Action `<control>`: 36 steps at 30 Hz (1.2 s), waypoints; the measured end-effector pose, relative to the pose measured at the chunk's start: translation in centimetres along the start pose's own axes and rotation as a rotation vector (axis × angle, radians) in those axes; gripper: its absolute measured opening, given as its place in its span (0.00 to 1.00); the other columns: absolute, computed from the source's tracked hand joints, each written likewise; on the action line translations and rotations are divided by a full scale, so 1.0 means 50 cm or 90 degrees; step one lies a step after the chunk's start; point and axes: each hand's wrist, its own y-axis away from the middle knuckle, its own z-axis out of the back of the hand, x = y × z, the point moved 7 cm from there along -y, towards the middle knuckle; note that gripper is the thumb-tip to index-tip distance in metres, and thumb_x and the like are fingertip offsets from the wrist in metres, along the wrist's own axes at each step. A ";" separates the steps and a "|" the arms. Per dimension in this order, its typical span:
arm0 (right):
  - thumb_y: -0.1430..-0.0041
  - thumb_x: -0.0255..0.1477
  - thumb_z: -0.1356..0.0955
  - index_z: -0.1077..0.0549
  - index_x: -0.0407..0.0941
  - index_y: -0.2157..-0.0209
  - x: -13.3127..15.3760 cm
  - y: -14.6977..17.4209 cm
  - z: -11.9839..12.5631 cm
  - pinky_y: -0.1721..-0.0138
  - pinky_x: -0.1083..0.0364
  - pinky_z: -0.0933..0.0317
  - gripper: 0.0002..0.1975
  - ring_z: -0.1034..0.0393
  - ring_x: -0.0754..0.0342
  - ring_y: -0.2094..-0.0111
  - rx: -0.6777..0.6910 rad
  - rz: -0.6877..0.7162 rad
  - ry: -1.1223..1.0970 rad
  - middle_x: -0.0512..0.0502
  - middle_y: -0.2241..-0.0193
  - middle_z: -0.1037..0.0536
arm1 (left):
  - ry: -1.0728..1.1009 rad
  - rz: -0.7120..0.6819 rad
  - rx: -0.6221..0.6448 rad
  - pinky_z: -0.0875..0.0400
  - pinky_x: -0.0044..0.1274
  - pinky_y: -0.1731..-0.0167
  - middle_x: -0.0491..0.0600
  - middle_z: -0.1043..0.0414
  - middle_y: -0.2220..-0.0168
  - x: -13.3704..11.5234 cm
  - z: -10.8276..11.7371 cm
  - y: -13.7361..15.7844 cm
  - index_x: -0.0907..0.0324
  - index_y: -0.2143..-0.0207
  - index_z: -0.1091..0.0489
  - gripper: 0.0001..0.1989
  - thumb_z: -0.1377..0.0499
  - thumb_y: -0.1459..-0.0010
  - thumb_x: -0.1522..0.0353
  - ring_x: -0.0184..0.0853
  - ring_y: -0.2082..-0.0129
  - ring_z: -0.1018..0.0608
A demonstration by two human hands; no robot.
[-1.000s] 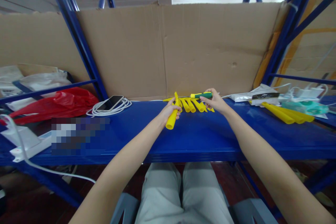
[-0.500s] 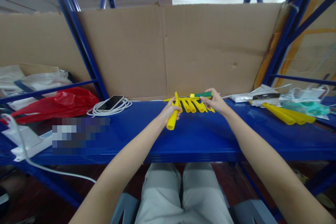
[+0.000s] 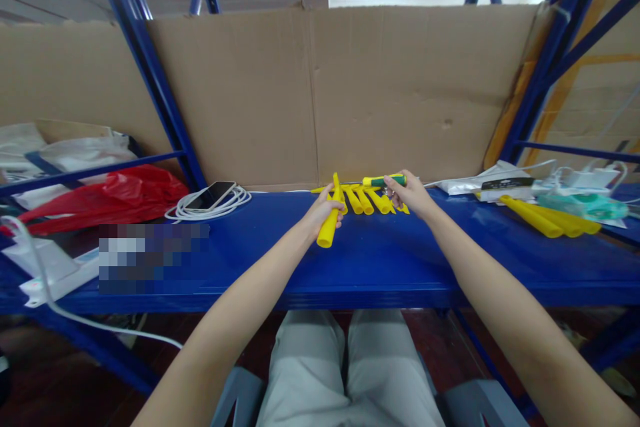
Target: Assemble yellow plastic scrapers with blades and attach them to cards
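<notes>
A tall cardboard panel (image 3: 415,93) stood behind the blue table (image 3: 380,260), and both looked as they had half a second before. A red bag (image 3: 125,193) lay toward the table's left end, with a coil of white cable (image 3: 220,213) near it and a dark phone resting on the coil. Several yellow tubes (image 3: 537,217) lay together toward the right end, unmoved. Between the two arms, a row of smaller yellow pieces (image 3: 355,201) kept its place. The left grip (image 3: 318,211) was closed around a yellow tubular piece (image 3: 327,230), its open end toward the person, barely shifted since the earlier frame. The right grip (image 3: 407,192) pinched the green-and-yellow handle of a screwdriver (image 3: 374,181), which pointed left toward the held piece; whether its tip touched could not be told. The handle now showed more yellow than before, and the right fingers had shifted slightly on it.
</notes>
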 end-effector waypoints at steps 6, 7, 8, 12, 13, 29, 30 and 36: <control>0.49 0.41 0.31 0.44 0.47 0.68 -0.010 0.000 -0.004 0.90 0.62 0.48 0.19 0.39 0.61 0.89 0.025 -0.034 -0.027 0.57 0.83 0.31 | 0.000 -0.003 -0.011 0.42 0.16 0.86 0.41 0.39 0.78 -0.005 -0.003 0.008 0.48 0.37 0.61 0.42 0.50 0.52 0.81 0.23 0.88 0.37; 0.50 0.40 0.30 0.44 0.48 0.67 -0.010 0.001 -0.007 0.90 0.62 0.47 0.20 0.39 0.61 0.89 0.036 -0.033 -0.036 0.59 0.84 0.32 | 0.001 0.001 -0.016 0.42 0.16 0.86 0.41 0.39 0.78 -0.006 -0.003 0.010 0.49 0.37 0.61 0.42 0.50 0.52 0.81 0.23 0.88 0.37; 0.51 0.39 0.29 0.45 0.48 0.66 -0.009 0.000 -0.009 0.90 0.62 0.47 0.20 0.40 0.60 0.89 0.044 -0.027 -0.038 0.60 0.85 0.34 | 0.002 0.003 -0.020 0.42 0.17 0.86 0.41 0.40 0.78 -0.008 -0.003 0.011 0.49 0.37 0.60 0.42 0.51 0.52 0.82 0.24 0.88 0.37; 0.49 0.42 0.31 0.44 0.47 0.71 -0.005 -0.001 -0.004 0.90 0.62 0.48 0.18 0.41 0.62 0.90 0.018 -0.007 -0.006 0.58 0.85 0.33 | 0.003 -0.003 -0.024 0.43 0.17 0.87 0.41 0.40 0.77 -0.011 -0.005 0.015 0.49 0.38 0.60 0.41 0.51 0.52 0.81 0.23 0.88 0.37; 0.48 0.43 0.33 0.44 0.47 0.73 -0.004 -0.001 -0.003 0.90 0.62 0.49 0.18 0.42 0.62 0.90 0.012 -0.010 0.013 0.57 0.86 0.34 | 0.002 -0.006 -0.023 0.43 0.16 0.87 0.41 0.39 0.77 -0.011 -0.005 0.016 0.49 0.38 0.60 0.41 0.50 0.52 0.81 0.23 0.88 0.37; 0.44 0.44 0.36 0.44 0.46 0.71 -0.019 0.002 -0.012 0.92 0.63 0.50 0.17 0.40 0.63 0.90 0.039 -0.078 -0.015 0.54 0.81 0.31 | 0.004 -0.005 -0.018 0.42 0.16 0.87 0.43 0.36 0.73 -0.007 0.002 0.006 0.47 0.38 0.60 0.42 0.49 0.52 0.80 0.22 0.87 0.37; 0.44 0.43 0.35 0.43 0.46 0.70 -0.020 0.003 -0.013 0.92 0.63 0.50 0.17 0.39 0.63 0.90 0.045 -0.086 -0.025 0.54 0.80 0.31 | 0.004 -0.006 -0.019 0.42 0.16 0.86 0.43 0.36 0.73 -0.007 0.003 0.005 0.47 0.38 0.60 0.42 0.49 0.52 0.80 0.22 0.87 0.37; 0.49 0.39 0.31 0.45 0.47 0.67 -0.006 0.003 -0.014 0.88 0.63 0.45 0.18 0.37 0.62 0.86 0.039 -0.053 -0.131 0.57 0.77 0.30 | -0.007 -0.010 -0.027 0.42 0.16 0.86 0.42 0.37 0.75 -0.010 -0.001 0.013 0.47 0.38 0.60 0.41 0.49 0.51 0.80 0.22 0.87 0.37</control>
